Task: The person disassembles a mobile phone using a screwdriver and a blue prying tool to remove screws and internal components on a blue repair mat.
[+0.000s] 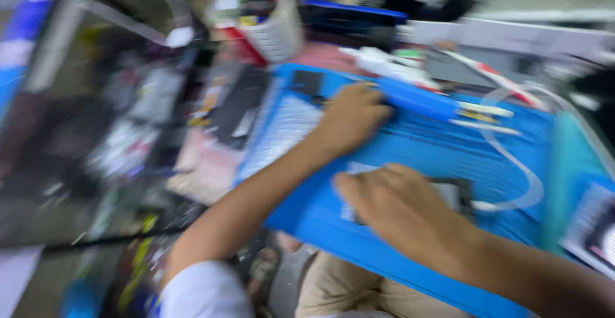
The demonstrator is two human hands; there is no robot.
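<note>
Nearest the camera, the right hand (410, 212) is laid palm-down on a small dark flat device (456, 196) near the near edge of the blue work mat (442, 151); the fingers are curled over it, though a firm hold cannot be confirmed — the view is badly blurred. A white cable (522, 170) is seen curving across the mat just beside that device. Further in, the left hand (349, 119) is closed around the end of a blue handled tool (416, 100) lying toward the mat's far edge. Beyond it, white pen-like tools (483, 109) are noted, and a white basket (278, 36) at the tabletop's far side.
</note>
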